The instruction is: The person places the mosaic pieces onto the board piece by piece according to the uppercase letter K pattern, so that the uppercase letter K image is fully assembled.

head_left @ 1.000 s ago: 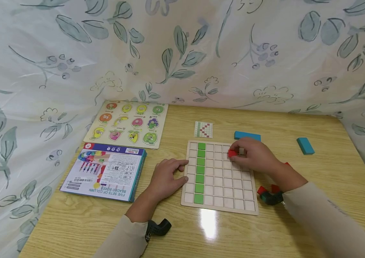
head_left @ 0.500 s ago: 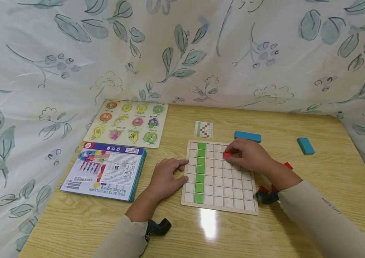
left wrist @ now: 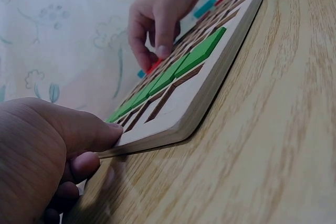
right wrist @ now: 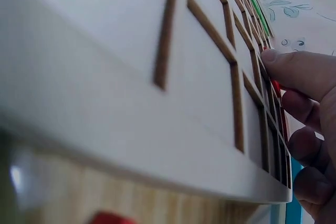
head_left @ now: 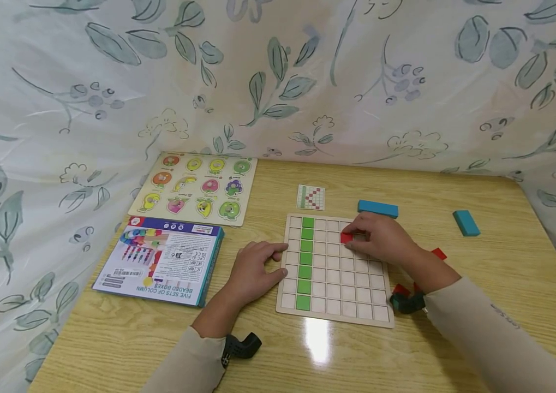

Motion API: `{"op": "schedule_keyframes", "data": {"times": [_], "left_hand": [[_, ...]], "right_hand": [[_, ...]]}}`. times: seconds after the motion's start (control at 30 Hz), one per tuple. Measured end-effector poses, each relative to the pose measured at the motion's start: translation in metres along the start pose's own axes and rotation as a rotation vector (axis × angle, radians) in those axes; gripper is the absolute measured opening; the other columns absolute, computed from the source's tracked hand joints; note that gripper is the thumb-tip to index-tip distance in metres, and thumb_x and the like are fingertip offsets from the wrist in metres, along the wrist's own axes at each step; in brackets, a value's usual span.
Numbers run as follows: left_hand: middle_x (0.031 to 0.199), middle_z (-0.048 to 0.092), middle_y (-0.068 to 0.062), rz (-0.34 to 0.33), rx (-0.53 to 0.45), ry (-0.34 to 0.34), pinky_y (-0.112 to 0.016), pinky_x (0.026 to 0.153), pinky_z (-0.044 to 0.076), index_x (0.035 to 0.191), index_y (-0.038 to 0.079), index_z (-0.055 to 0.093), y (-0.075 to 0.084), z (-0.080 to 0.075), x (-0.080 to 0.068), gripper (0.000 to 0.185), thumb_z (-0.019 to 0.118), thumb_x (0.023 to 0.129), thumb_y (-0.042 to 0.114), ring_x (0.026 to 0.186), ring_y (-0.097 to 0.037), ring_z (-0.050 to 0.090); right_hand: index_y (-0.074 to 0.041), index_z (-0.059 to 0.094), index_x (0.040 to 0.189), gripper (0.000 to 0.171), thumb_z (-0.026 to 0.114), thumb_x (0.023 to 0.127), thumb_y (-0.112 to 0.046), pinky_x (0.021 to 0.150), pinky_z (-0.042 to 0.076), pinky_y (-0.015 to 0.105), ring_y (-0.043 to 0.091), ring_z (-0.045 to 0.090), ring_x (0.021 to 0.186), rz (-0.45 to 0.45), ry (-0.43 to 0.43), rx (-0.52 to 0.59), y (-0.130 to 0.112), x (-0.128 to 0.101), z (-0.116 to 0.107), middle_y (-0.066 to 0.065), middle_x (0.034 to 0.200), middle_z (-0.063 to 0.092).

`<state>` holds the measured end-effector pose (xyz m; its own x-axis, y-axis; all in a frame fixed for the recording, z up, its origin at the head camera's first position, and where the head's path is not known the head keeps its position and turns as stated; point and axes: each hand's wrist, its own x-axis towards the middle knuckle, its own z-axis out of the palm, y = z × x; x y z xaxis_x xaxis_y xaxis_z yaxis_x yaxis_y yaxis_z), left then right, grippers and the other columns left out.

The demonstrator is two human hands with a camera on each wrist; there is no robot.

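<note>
A wooden grid board (head_left: 334, 316) lies flat on the table, with a column of green square tiles (head_left: 305, 258) set near its left side. My right hand (head_left: 381, 234) is over the upper part of the board, pinching a red square tile (head_left: 346, 238) between thumb and fingers, down at a cell. The right wrist view shows the thumb (right wrist: 299, 72) right at the red tile, which is mostly hidden. My left hand (head_left: 253, 273) rests at the board's left edge, index finger and thumb spread apart. In the left wrist view its thumb (left wrist: 97, 132) touches the rim near the corner.
Several loose red tiles (head_left: 437, 254) lie right of the board, partly behind my right wrist. Two blue blocks (head_left: 378, 208) and a small pattern card (head_left: 310, 197) lie beyond it. A fruit puzzle board (head_left: 191, 188) and a bead-toy box (head_left: 157, 262) are at the left.
My right hand has moved slightly left and nearer with the red tile, from one cell to the neighbouring one, then stayed there. The left hand has kept its place.
</note>
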<state>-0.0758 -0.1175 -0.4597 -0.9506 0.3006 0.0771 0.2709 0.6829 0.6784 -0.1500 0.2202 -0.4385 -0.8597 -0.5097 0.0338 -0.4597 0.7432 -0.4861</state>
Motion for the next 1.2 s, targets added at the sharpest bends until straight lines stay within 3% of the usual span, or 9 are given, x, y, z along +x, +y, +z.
{"op": "schedule_keyframes", "data": {"times": [0.3,0.4,0.57,1.0,1.2], "left_hand": [[0.098,0.062,0.011,-0.016,0.008,-0.013,-0.045,0.093,0.040,0.138,0.017,0.073,0.002,0.000,0.000,0.050,0.085,0.090,0.021,0.098,-0.018,0.052],[0.098,0.062,0.011,-0.019,0.008,-0.016,-0.045,0.093,0.040,0.138,0.017,0.073,0.002,0.000,-0.001,0.050,0.085,0.090,0.022,0.099,-0.019,0.053],[0.099,0.063,0.010,-0.011,0.006,-0.015,-0.045,0.093,0.040,0.138,0.017,0.073,0.001,0.000,0.000,0.050,0.084,0.090,0.022,0.098,-0.019,0.053],[0.098,0.062,0.011,-0.017,-0.003,-0.016,-0.045,0.093,0.039,0.139,0.017,0.072,0.001,0.000,0.000,0.051,0.085,0.090,0.021,0.099,-0.019,0.052],[0.098,0.061,0.012,-0.017,0.000,-0.019,-0.044,0.093,0.039,0.139,0.017,0.073,0.000,0.000,0.000,0.050,0.084,0.090,0.021,0.098,-0.019,0.052]], "right_hand": [[-0.016,0.079,0.125,0.035,0.086,0.093,-0.027,0.068,0.048,0.033,0.018,0.055,0.078,0.125,0.023,0.138,0.002,-0.018,-0.009,-0.001,0.111,0.069],[-0.016,0.078,0.126,0.034,0.085,0.094,-0.026,0.066,0.047,0.032,0.018,0.054,0.076,0.128,0.057,0.151,0.005,-0.028,-0.014,0.000,0.110,0.069],[-0.013,0.078,0.123,0.032,0.086,0.093,-0.021,0.063,0.045,0.030,0.018,0.052,0.075,0.106,0.113,0.104,0.015,-0.042,-0.022,0.002,0.109,0.070],[-0.014,0.078,0.123,0.035,0.088,0.089,-0.015,0.065,0.047,0.028,0.015,0.053,0.076,0.114,0.112,0.029,0.051,-0.078,-0.036,0.000,0.106,0.068],[-0.013,0.077,0.124,0.037,0.088,0.091,-0.024,0.065,0.046,0.029,0.014,0.051,0.076,0.146,0.102,-0.012,0.062,-0.088,-0.039,0.001,0.112,0.069]]}}
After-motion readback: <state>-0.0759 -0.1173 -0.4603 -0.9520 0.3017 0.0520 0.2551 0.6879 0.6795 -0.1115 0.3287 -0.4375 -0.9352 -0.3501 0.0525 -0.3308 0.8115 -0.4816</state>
